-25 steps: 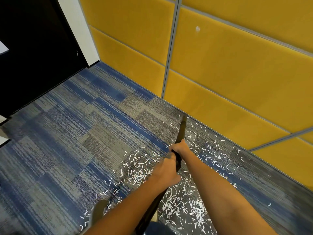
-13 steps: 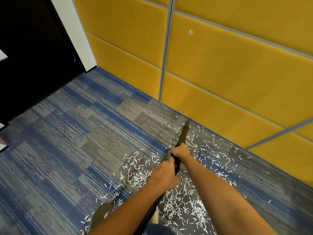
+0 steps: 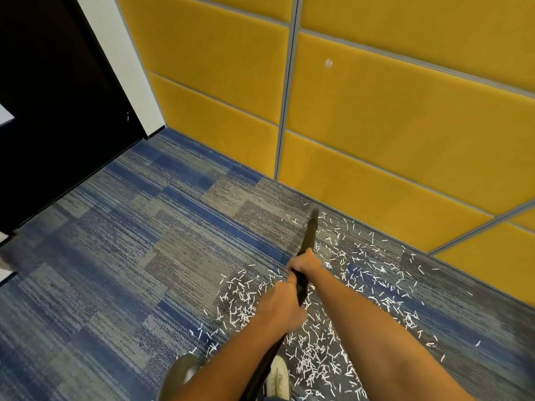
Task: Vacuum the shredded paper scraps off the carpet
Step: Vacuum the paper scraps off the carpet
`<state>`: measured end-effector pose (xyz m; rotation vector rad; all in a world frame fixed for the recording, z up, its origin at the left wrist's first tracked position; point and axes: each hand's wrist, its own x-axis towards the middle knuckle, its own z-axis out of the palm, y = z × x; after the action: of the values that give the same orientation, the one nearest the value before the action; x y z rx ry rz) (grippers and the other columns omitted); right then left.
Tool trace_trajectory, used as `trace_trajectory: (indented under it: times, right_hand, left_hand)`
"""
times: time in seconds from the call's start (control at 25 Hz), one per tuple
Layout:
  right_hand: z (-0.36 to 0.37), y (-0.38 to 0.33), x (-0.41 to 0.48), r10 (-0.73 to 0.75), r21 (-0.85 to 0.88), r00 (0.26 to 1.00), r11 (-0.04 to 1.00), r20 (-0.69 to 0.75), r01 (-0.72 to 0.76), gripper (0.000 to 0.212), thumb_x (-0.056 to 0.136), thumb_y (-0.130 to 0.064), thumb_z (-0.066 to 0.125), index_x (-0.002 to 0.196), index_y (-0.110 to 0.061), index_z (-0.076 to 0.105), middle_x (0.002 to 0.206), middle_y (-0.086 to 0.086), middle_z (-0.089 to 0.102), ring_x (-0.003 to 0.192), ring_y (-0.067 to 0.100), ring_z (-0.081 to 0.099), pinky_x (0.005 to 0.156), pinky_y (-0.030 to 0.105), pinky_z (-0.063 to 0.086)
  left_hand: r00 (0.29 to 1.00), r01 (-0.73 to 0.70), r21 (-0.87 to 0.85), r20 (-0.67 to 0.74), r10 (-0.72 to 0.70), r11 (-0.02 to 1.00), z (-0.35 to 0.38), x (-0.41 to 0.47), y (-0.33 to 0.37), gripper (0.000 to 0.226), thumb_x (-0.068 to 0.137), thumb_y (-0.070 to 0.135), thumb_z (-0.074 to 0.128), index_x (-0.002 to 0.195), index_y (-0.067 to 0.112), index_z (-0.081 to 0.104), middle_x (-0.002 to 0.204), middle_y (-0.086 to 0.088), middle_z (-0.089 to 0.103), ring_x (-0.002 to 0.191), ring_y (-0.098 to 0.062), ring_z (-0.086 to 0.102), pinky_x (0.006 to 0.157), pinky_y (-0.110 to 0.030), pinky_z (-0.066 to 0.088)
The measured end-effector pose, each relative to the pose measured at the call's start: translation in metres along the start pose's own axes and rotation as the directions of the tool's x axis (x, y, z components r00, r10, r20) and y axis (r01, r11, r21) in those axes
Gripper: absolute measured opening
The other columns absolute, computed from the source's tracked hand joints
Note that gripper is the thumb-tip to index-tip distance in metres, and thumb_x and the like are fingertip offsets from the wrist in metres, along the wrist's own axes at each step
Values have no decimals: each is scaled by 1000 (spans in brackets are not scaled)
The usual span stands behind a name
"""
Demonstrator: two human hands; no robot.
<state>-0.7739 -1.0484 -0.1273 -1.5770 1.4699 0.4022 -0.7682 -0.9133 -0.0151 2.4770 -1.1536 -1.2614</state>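
White shredded paper scraps point(image 3: 359, 273) lie scattered over the blue and grey carpet point(image 3: 144, 256), mostly around and to the right of my arms. A dark vacuum wand point(image 3: 309, 233) runs forward from between my hands, its nozzle tip on the carpet near the foot of the yellow wall. My right hand point(image 3: 305, 263) grips the wand further forward. My left hand point(image 3: 282, 303) grips it just behind. More scraps point(image 3: 312, 363) are piled near my feet.
Yellow padded wall panels point(image 3: 376, 125) with grey seams run along the right and back. A dark door point(image 3: 52, 111) with a white frame point(image 3: 121, 62) stands at the left. My white shoe point(image 3: 279, 374) and a blurred dark shoe point(image 3: 181, 371) show at the bottom.
The wand's nozzle has shifted a little along the wall's foot, and my head has moved, so the scene sits slightly lower and further right. Both hands keep their grip.
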Motion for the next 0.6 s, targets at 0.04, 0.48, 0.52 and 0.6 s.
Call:
trace_trajectory:
  times: [0.04,0.48,0.52,0.6]
  right_hand:
    - [-2,5,-2,25,-1,999,1000,-21,-25,71,81,-10,63,139,-3,23,117,17,53,94,26,59,79,33,54]
    - [-2,32,-21,21,-10,995,1000,-98,-22,56,75,-21,71,122,-6,43,118,15,56,86,23,54,59,26,48]
    - [0,27,-20,0,-13,997,1000,-78,-1,57,75,-20,71,123,-5,42,117,15,56,86,23,53,63,27,48]
    - [1,16,-18,-38,-13,998,999,-40,38,58,76,-18,69,125,-5,40,110,12,54,84,22,53,64,28,49]
  left_hand:
    - [1000,-17,5,12,17,1000,3,-1,1,65,87,12,54,145,17,25,111,-9,59,100,-28,61,79,-35,51]
    - [998,-55,59,22,53,997,21,-13,1,68,89,15,53,148,17,18,116,-9,58,104,-28,60,81,-35,50]
    - [999,-41,57,11,40,998,19,-12,-1,71,89,15,53,149,18,15,116,-9,58,103,-27,60,81,-35,50]
    - [1000,-11,39,-6,12,999,15,-6,-4,74,90,14,54,150,18,11,114,-8,58,100,-26,61,77,-32,51]
